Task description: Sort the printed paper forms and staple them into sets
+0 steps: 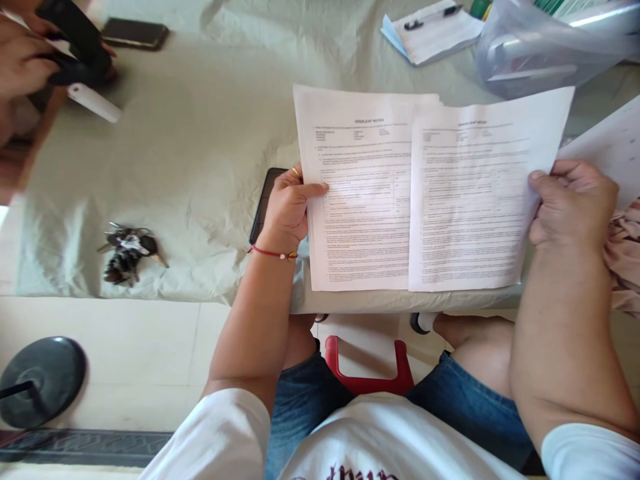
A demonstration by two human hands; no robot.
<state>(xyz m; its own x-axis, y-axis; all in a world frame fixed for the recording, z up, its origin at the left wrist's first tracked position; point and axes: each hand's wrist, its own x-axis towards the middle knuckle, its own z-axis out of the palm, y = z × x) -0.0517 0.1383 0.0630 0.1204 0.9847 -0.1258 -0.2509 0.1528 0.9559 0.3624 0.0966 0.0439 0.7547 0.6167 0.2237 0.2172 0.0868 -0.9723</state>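
Two printed paper sheets [367, 220], [465, 220], both headed "OVERLEAF NOTES", are held up side by side above the table's front edge, the left one overlapping the right in the middle. My left hand [287, 203] pinches the left sheet's left edge, thumb on the front and fingers behind. On the opposite side, my right hand [575, 200] grips the right sheet's outer edge between thumb and curled fingers. Whether more pages lie behind these sheets I cannot tell. A dark phone [263, 207] lies on the table, partly hidden by my left hand.
A bunch of keys [131, 253] lies at the table's left front. Another phone [135, 33] is at the back left, near another person's hands [25, 63] holding a black object. A notepad with a pen [435, 30] and a translucent plastic container [540, 53] stand back right. Crumpled cloth [625, 260] is at right.
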